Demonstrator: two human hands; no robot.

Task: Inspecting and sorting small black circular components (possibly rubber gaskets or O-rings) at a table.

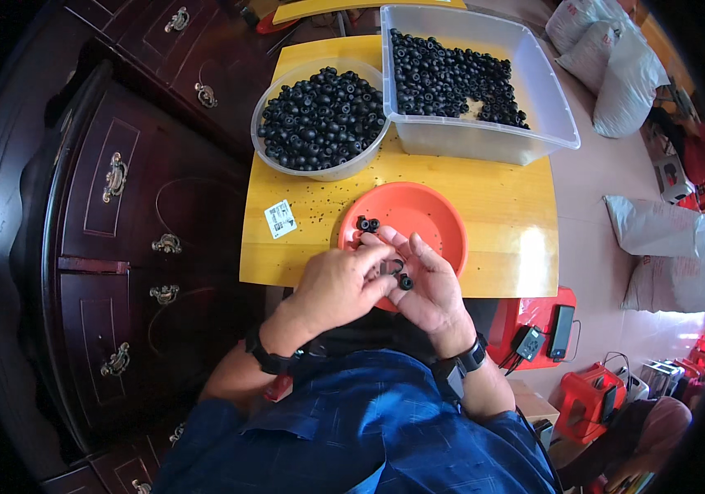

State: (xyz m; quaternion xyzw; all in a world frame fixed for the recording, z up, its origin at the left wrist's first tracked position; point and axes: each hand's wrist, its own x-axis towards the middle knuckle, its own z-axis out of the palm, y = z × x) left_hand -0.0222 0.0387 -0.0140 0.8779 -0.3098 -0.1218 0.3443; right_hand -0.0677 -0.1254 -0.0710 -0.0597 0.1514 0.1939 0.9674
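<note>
Over the near side of an orange round bowl point(431, 218), my two hands meet. My right hand point(435, 292) is turned palm up and cupped, with a small black ring-shaped part point(406, 282) resting in it. The fingertips of my left hand point(332, 284) are closed in a pinch over that palm, around another black part point(395, 265) that they partly cover. A few loose black parts point(367, 224) lie inside the bowl by its left wall, just beyond my left fingertips.
On the yellow table point(525, 214) stand a round clear tub point(263, 152) heaped with black parts and a large clear bin point(484, 136) of more. Left are a label sheet point(280, 219), dark crumbs and a dark wooden cabinet point(97, 198). Right are a red stool point(546, 317) and white sacks point(628, 82).
</note>
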